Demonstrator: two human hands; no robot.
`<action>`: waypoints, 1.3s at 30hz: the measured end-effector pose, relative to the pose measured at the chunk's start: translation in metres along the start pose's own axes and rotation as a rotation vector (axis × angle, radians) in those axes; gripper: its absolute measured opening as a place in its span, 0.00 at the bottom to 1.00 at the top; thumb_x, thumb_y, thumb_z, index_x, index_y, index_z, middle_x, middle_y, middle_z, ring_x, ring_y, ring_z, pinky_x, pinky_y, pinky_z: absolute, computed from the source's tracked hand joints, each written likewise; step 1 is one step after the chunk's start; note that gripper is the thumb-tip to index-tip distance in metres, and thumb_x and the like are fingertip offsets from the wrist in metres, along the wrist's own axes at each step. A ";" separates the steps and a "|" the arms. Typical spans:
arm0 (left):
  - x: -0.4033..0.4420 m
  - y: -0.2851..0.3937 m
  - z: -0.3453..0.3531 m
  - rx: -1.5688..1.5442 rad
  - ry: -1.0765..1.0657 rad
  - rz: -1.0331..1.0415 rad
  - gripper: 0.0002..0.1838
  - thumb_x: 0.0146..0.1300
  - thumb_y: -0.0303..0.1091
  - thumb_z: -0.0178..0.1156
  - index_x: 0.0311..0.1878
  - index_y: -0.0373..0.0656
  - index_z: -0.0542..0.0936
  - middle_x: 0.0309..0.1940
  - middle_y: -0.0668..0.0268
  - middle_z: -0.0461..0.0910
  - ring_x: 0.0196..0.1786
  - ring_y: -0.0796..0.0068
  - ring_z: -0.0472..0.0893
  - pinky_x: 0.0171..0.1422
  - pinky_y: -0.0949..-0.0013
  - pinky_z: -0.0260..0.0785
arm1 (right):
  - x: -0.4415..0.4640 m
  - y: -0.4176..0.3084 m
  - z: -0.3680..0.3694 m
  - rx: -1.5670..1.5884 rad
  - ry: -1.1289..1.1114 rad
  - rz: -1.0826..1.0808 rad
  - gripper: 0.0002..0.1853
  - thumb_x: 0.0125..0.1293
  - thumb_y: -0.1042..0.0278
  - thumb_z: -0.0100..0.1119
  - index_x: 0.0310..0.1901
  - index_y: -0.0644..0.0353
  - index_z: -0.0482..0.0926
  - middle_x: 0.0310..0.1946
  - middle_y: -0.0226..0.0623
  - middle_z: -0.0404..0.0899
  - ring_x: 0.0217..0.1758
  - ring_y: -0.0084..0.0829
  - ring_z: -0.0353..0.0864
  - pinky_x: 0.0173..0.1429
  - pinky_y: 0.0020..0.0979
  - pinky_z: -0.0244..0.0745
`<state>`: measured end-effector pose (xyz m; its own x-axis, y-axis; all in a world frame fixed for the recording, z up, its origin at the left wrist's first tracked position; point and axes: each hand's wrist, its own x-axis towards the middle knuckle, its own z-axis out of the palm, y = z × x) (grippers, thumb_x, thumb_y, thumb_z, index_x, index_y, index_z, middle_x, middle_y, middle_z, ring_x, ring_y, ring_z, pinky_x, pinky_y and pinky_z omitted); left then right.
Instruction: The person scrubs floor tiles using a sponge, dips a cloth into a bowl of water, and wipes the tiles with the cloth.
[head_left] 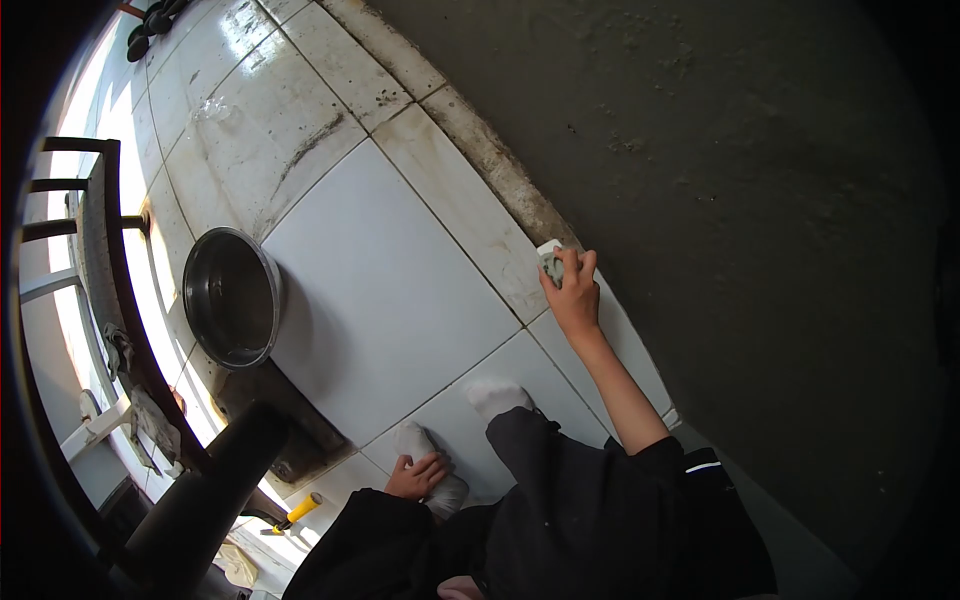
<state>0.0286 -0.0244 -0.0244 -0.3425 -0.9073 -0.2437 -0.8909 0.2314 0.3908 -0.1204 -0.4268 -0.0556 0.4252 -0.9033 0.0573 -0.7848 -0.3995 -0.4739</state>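
Observation:
My right hand (574, 290) is closed on a small pale block (551, 262) with a greenish-grey face, at the edge of the tiled floor beside the dark grey floor. Down near my feet, my left hand (417, 476) rests on one white sock (447, 494), its fingers bent over the foot; nothing else shows in it. The other white sock (496, 397) stands on the white tiles (390, 290) between the two hands.
A metal basin (232, 297) with dark liquid stands at left, beside a dark base with a thick black post (215, 490). A yellow-handled tool (303, 507) lies below. A dark metal frame (110, 290) with rags borders the far left.

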 end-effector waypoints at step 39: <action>-0.005 -0.004 0.000 -0.067 -0.013 0.022 0.21 0.54 0.32 0.56 0.53 0.52 0.76 0.57 0.76 0.73 0.64 0.81 0.65 0.43 0.66 0.61 | 0.051 -0.033 0.023 -0.010 -0.069 -0.103 0.26 0.50 0.67 0.70 0.50 0.51 0.68 0.42 0.42 0.63 0.36 0.45 0.81 0.33 0.39 0.82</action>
<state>0.0336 -0.0208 -0.0246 -0.3658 -0.8977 -0.2457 -0.8614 0.2267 0.4545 -0.0627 -0.4566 -0.0572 0.5334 -0.8447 0.0442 -0.7397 -0.4911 -0.4601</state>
